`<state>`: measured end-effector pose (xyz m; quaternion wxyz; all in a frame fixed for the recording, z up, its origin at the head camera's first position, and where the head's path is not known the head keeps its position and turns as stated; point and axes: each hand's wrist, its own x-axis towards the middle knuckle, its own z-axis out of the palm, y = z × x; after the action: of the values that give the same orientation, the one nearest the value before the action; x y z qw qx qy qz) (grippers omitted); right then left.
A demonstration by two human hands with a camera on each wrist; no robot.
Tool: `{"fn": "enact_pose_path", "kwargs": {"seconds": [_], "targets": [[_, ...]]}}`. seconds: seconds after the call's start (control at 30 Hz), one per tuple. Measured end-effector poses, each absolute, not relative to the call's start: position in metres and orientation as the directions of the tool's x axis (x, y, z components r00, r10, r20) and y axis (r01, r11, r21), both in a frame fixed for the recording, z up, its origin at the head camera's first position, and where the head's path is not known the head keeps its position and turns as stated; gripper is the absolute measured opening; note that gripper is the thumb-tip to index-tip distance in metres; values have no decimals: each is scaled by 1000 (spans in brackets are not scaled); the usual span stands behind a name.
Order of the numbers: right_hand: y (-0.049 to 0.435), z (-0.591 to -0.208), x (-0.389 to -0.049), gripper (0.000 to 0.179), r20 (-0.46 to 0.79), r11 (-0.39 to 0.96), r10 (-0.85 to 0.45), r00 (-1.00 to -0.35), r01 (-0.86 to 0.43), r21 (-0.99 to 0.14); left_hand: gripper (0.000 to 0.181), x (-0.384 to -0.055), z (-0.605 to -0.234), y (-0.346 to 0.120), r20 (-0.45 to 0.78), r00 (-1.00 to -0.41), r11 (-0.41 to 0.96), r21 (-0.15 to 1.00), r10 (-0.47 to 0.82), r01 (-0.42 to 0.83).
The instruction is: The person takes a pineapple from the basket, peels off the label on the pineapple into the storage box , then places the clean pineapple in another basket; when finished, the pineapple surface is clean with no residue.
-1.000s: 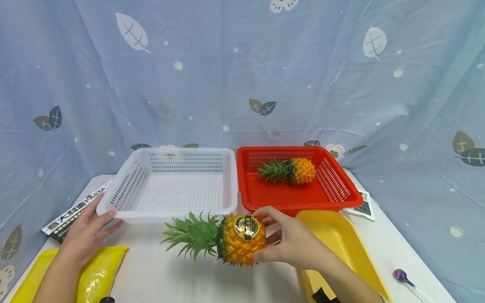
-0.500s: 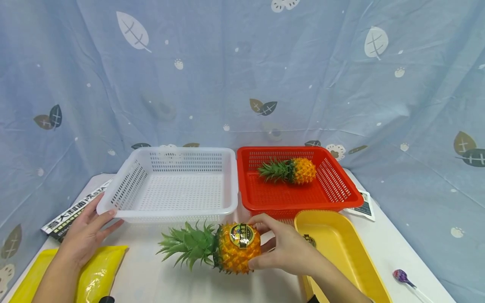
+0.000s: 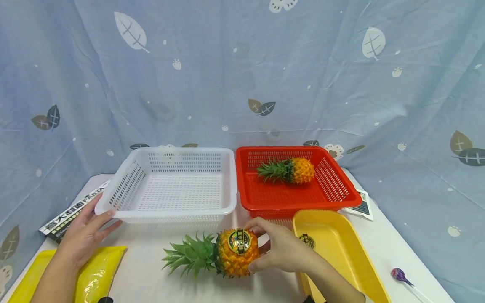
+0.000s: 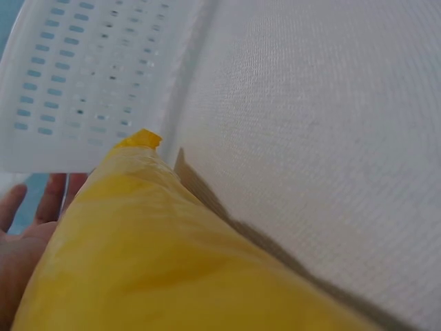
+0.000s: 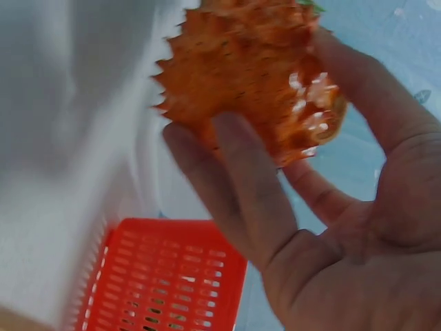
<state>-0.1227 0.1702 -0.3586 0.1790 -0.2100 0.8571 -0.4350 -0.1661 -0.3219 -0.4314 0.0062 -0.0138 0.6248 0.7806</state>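
Observation:
My right hand (image 3: 282, 248) holds a small pineapple (image 3: 236, 252) by its rounded base, thumb and fingers bent about it. It lies sideways, with green leaves to the left and a round label on top; whether it touches the table I cannot tell. In the right wrist view, the fingers are spread against the pineapple's orange rind (image 5: 234, 76). My left hand (image 3: 85, 235) is at the front left corner of the white basket (image 3: 178, 214), fingers extended and touching it. A yellow packet (image 3: 96, 273) lies under the left forearm and covers part of that hand in the left wrist view.
Another pineapple (image 3: 303, 170) lies in the red basket (image 3: 280, 205), right of the white one. A yellow tray (image 3: 333, 225) sits beneath the right forearm. A pasta package (image 3: 72, 212) is at far left; a flat packet (image 3: 363, 206) and a lollipop (image 3: 398, 275) lie at right.
My right hand has brought the pineapple lower and nearer to me. A round label in the yellow tray has come into view. The left hand stays at the white basket.

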Motion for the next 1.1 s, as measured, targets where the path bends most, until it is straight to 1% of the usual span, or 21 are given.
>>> {"fn": "enact_pose_path", "kwargs": {"seconds": [0.27, 0.43, 0.63, 0.8, 0.87, 0.93, 1.03, 1.1], "targets": [[164, -371, -122, 68, -136, 544, -529, -837, -212, -812, 75, -166, -432, -320, -32, -999, -217, 976, -19, -27], [164, -375, -119, 69, -149, 570, -515, -844, -208, -795, 76, -167, -431, -319, -36, -999, -211, 977, -10, -33], [163, -374, -121, 71, -159, 605, -525, -836, -235, -760, 78, -164, -428, -320, -81, -995, -195, 978, -50, -70], [163, -373, -120, 71, -155, 614, -528, -835, -249, -749, 84, -164, -424, -318, -120, -990, -144, 984, -75, -109], [163, -372, -120, 71, -152, 616, -529, -835, -254, -746, 86, -164, -422, -317, -125, -988, -82, 990, -87, -118], [164, -372, -119, 72, -152, 618, -529, -835, -256, -743, 87, -163, -419, -316, -106, -989, 21, 994, -103, -109], [164, -371, -119, 72, -155, 623, -533, -832, -261, -738, 87, -161, -411, -314, -61, -989, 257, 962, -134, -94], [164, -371, -119, 72, -156, 625, -536, -830, -266, -734, 86, -159, -404, -312, -33, -985, 419, 902, -172, -103]]}}
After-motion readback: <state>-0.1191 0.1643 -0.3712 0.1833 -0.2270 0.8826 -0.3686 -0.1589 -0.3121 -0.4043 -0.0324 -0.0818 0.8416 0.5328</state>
